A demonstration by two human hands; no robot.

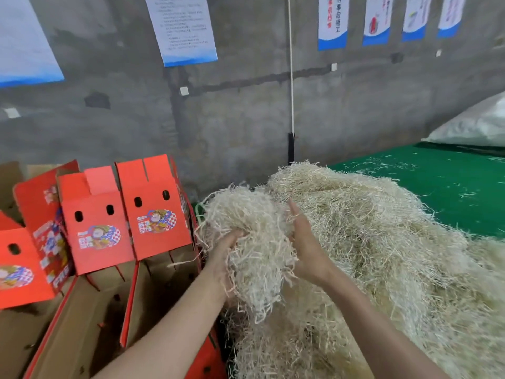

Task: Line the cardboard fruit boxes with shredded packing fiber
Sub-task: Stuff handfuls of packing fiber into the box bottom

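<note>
A clump of pale shredded fiber (pixel 251 242) is lifted between both hands, just left of the big fiber pile (pixel 382 255). My left hand (pixel 222 258) holds it from the left and below, fingers curled into the strands. My right hand (pixel 306 242) presses against its right side with fingers straight and pointing up. Open red cardboard fruit boxes stand to the left: the nearest box (pixel 161 283) is right beside the clump, another (pixel 93 310) is further left. Their brown insides show no fiber.
The pile lies on a green table surface (pixel 451 187) scattered with loose strands. A white sack (pixel 478 124) sits at the far right. More red boxes (pixel 24 269) crowd the left edge. A grey concrete wall with posters and a hanging cord stands behind.
</note>
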